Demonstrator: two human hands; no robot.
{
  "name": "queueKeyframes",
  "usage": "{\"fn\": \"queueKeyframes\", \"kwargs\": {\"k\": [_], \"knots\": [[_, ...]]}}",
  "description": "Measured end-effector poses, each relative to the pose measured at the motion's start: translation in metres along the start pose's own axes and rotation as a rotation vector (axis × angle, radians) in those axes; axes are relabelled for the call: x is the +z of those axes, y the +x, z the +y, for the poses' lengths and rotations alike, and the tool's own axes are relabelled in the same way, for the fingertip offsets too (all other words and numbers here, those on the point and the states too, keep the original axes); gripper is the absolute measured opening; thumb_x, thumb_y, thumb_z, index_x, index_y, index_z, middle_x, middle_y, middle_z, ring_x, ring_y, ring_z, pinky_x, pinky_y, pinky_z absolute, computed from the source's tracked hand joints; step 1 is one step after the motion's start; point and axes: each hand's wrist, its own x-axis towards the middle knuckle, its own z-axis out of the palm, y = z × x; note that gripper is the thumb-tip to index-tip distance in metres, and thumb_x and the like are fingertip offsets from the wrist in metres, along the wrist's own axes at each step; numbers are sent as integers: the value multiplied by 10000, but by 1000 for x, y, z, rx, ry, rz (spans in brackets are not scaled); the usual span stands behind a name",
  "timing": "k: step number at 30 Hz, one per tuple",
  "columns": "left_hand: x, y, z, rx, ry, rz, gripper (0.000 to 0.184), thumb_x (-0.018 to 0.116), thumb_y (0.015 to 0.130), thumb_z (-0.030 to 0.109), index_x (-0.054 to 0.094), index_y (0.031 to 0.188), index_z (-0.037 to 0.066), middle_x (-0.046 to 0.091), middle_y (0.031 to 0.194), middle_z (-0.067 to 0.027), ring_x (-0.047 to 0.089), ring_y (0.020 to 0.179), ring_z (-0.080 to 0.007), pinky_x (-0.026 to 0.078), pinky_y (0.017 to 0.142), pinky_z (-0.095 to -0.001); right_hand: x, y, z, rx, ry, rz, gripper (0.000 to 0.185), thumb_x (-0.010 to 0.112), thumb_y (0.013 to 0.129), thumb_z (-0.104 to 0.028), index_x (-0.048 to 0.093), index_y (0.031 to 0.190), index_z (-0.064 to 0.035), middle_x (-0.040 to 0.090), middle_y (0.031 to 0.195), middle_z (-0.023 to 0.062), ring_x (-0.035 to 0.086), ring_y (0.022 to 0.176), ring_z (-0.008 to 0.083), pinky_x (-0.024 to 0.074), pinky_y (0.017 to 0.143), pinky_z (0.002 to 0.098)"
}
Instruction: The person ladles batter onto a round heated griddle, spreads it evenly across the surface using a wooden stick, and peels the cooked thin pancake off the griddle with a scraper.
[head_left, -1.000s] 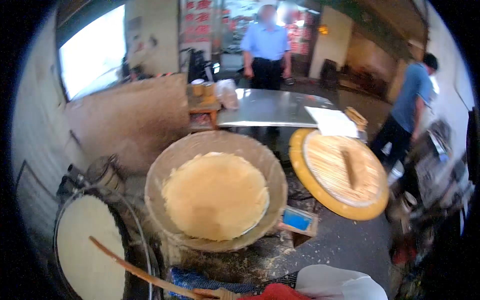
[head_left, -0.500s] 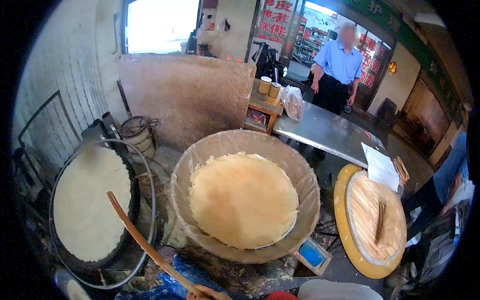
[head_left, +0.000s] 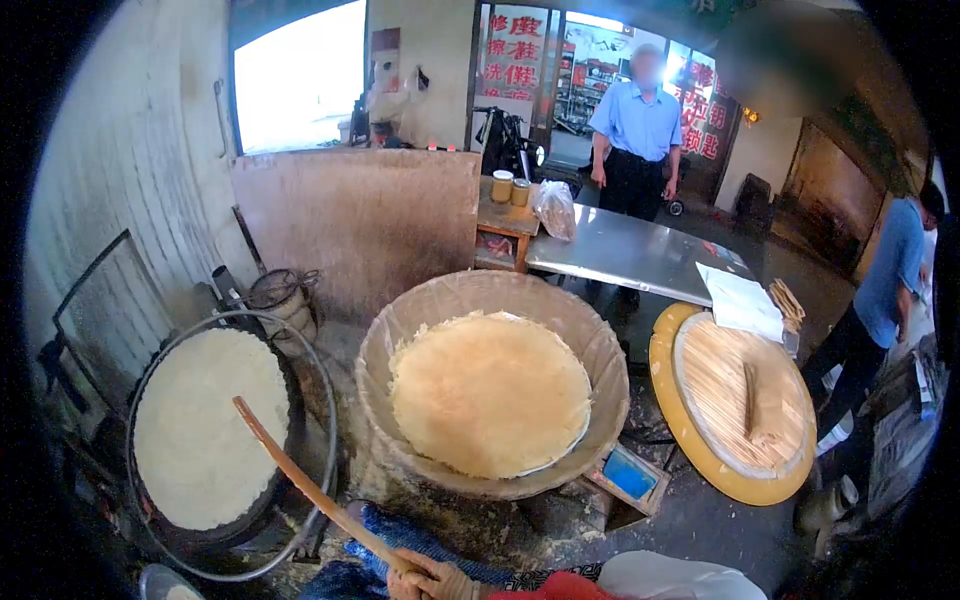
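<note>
At the bottom edge my right hand point(head_left: 440, 580) is closed round the lower end of a long, slightly curved wooden stick point(head_left: 315, 490). The stick slants up to the left, and its tip lies in front of the right edge of a large round pale layer point(head_left: 205, 430) in a dark pan. I cannot make out my left hand. Ahead stands a wide, cloth-lined basket point(head_left: 400, 465) that holds a flat, golden-brown round cake point(head_left: 490, 395) with a crumbly edge. A metal ring point(head_left: 333, 425) surrounds the pan.
A yellow-rimmed round board point(head_left: 665, 420) on the right bears a folded tan piece point(head_left: 765, 400). Behind are a metal table point(head_left: 625, 245), jars point(head_left: 502, 187) and a plastic bag point(head_left: 555, 210). One person point(head_left: 640, 120) stands beyond the table, another point(head_left: 880, 280) at far right.
The view has tilted up and shifted, so the pan and stick appear further right and the basket slightly smaller. More of my right hand shows, still round the stick.
</note>
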Motion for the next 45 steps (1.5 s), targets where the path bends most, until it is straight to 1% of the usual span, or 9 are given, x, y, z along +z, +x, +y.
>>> {"fn": "queueKeyframes", "kwargs": {"k": [7, 17, 20, 25, 29, 32, 35, 38, 45], "knots": [[-35, -54, -14, 159, 159, -9, 417, 648, 818, 209, 535, 1156, -9, 507, 1266, -240, 481, 1200, -419, 364, 1053, -511, 26, -14, -14, -72, -67, 123, 526, 598, 926, -150, 445, 1421, -60, 559, 1257, 68, 513, 1089, 152, 414, 924, 281], [-204, -136, -80, -440, 652, 328, 590, 660, 735, 100, 459, 1283, 9, 487, 1259, -234, 472, 1175, -411, 381, 1017, -527, 32, 219, -44, -234, 100, 118, 524, 583, 942, -113, 426, 1437, -42, 618, 918, -10, 488, 607, 51, 420, 515, 207], [-243, -149, -120, -562, 829, 348, 677, 695, 749, 163, 416, 1351, 30, 423, 1354, -222, 358, 1312, -400, 265, 1108, -550, 47, 262, -94, 239, -64, 174, 459, 555, 977, -169, 469, 1427, -196, 422, 530, -31, 370, 397, 84, 290, 343, 255], [-249, -121, -191, -605, 938, 76, 403, 683, 758, 215, 569, 1113, 63, 552, 1124, -160, 465, 1174, -363, 226, 1112, -565, 102, 269, 12, -303, -388, -79, 492, 621, 939, -104, 509, 1403, -225, 647, 1047, 4, 538, 731, 86, 495, 635, 192], [-199, -84, -197, -659, 1017, 146, 143, 542, 815, 163, 606, 935, 121, 605, 919, -82, 553, 971, -274, 328, 978, -516, 172, 201, -6, -50, -250, -287, 514, 603, 939, -83, 497, 1416, -244, 612, 902, -40, 467, 619, 55, 412, 494, 191], [-164, -69, -202, -586, 1014, 281, 222, 577, 860, 288, 589, 988, 107, 593, 947, -101, 558, 971, -295, 397, 925, -507, 213, 166, -56, 398, 48, -386, 461, 630, 922, -109, 538, 1373, -106, 662, 1124, 67, 608, 942, 123, 516, 813, 276], [-154, -53, -154, -364, 905, 233, 319, 625, 858, 295, 583, 1086, 77, 588, 1130, -137, 543, 1103, -315, 397, 998, -503, 192, 177, -64, -68, 100, -332, 440, 642, 911, -103, 541, 1327, -2, 613, 1269, 92, 558, 1170, 180, 464, 983, 319], [-180, -57, -98, -234, 638, 184, 453, 668, 796, 256, 568, 1188, 53, 529, 1299, -172, 478, 1253, -312, 307, 1102, -500, 123, 230, -76, -114, 245, -57, 459, 630, 936, -141, 517, 1380, -170, 661, 1036, -22, 401, 519, 7, 354, 414, 190], [-287, -151, -183, -658, 1047, 292, 429, 589, 888, 343, 539, 1245, 111, 503, 1317, -94, 370, 1307, -332, 197, 1105, -585, 114, 224, -9, 40, -78, -123, 460, 606, 940, -72, 530, 1388, -146, 618, 838, -39, 448, 538, 28, 401, 462, 198]]}}
